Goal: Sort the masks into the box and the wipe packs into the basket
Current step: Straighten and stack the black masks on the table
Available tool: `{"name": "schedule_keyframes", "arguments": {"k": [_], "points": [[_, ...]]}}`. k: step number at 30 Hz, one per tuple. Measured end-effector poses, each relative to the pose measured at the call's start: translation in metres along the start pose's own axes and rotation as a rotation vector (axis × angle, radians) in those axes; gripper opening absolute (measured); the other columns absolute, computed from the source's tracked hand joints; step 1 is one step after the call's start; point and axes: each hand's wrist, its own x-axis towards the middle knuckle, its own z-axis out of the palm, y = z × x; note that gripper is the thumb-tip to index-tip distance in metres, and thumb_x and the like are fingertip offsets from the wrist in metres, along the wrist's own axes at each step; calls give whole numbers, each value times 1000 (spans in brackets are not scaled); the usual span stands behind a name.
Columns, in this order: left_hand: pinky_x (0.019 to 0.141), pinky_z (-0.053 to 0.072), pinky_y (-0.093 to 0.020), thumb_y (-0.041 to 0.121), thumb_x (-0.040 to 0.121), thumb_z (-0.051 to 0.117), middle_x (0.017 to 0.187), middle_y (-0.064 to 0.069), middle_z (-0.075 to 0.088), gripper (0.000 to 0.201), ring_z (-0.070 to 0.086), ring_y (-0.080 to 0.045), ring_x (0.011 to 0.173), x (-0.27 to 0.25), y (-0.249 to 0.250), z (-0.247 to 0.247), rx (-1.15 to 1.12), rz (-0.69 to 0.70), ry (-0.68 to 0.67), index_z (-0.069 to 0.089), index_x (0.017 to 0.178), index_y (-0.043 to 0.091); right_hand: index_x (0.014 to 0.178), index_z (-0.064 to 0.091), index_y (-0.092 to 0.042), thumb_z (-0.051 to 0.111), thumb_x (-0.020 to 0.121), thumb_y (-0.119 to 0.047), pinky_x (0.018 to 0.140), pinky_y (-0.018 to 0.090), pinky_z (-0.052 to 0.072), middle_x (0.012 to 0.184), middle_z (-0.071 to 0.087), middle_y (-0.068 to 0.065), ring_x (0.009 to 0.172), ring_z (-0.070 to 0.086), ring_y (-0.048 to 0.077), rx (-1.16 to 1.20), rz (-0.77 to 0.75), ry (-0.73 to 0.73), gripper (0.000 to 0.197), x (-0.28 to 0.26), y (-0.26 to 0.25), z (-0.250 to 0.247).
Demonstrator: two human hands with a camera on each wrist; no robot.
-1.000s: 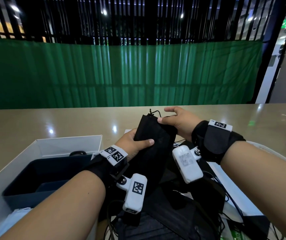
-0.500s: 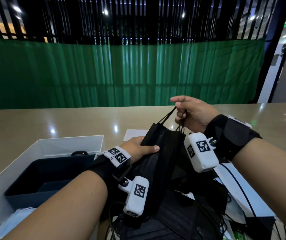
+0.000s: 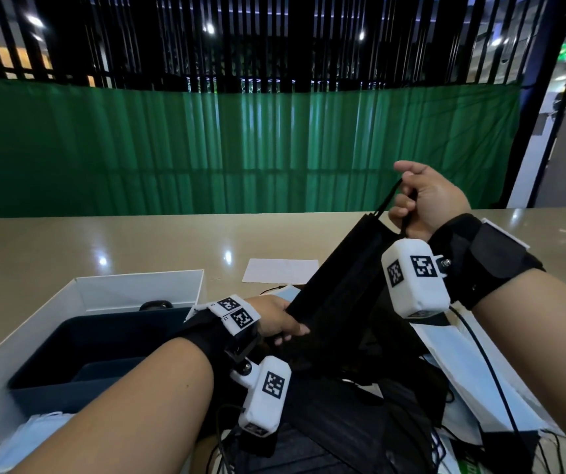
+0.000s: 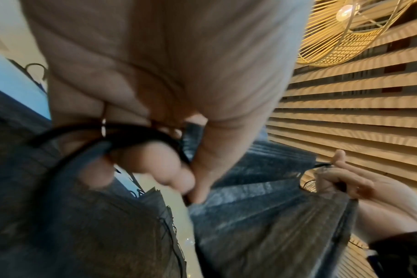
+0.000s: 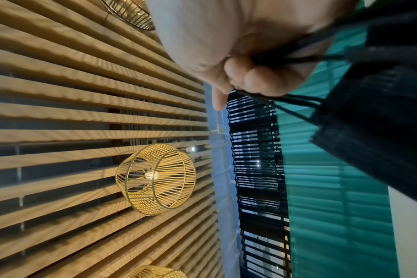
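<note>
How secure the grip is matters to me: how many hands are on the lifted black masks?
2. The left hand grips the lower end of the black masks; the right hand holds their ear loops at the raised upper end. No other hands show.

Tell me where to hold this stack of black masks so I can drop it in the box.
Probably keep both ends. The stack hangs tilted: the right hand pinches the ear loops at its raised end, and the left hand grips the lower edge. Hold the pleated body from the left, fingers across the layers so they stay together; the loops alone might let it fan. The box lies left.
</note>
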Motion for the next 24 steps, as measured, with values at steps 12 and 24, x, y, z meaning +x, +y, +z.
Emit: {"name": "schedule_keyframes", "arguments": {"k": [12,24], "points": [[64,52,-33,9,94,44,32,3,24,42,33,-12,31,-21,19,-27,-891,285,342,36,53,10,84,51,-18,23,92,4,40,19,27,68,35,0,49,32,9,-181,16,215,37,2,-7,-43],[40,43,-16,35,93,43,49,1,47,29,43,-10,34,-96,19,-105,-1034,424,482,59,106,14,84,58,-6,31,94,9,52,23,51,68,47,4,58,50,14,-311,335,-230,32,-33,43,-8]]}}
